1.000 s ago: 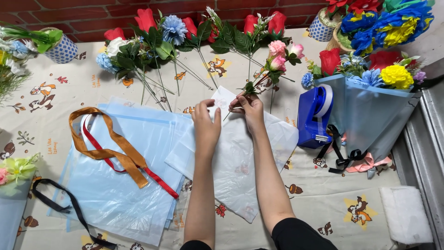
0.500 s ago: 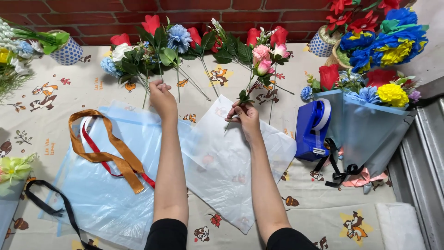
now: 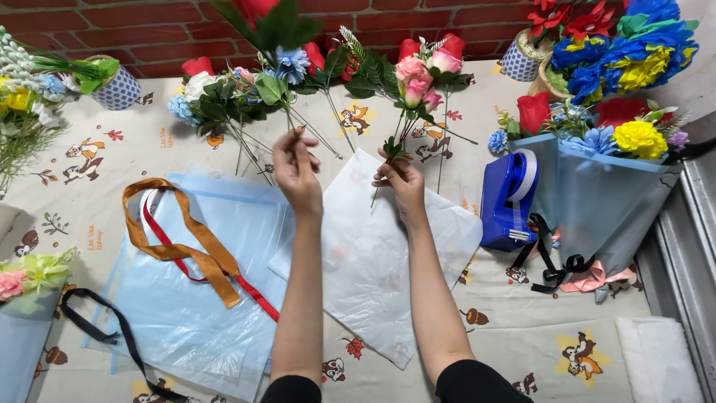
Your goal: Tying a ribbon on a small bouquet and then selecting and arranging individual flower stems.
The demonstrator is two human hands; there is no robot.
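My left hand (image 3: 296,166) is raised over the table and pinches the thin green stem of an artificial red flower (image 3: 262,16) that stands up toward the top edge. My right hand (image 3: 401,179) grips the stem of a pink flower sprig (image 3: 419,75) with green leaves. Both hands hover above a white wrapping sheet (image 3: 373,261). More artificial flowers (image 3: 224,93) lie in a row along the far side of the table.
Light blue wrapping sheets (image 3: 186,298) carry an orange ribbon (image 3: 186,250), a red ribbon and a black ribbon (image 3: 112,336). A blue tape dispenser (image 3: 507,198) stands right of the white sheet, beside a wrapped bouquet (image 3: 604,186). Patterned pots (image 3: 119,86) stand at the back.
My left hand left the white sheet, reached to the row of flowers and lifted a red flower by its stem. My right hand stayed holding the pink sprig.
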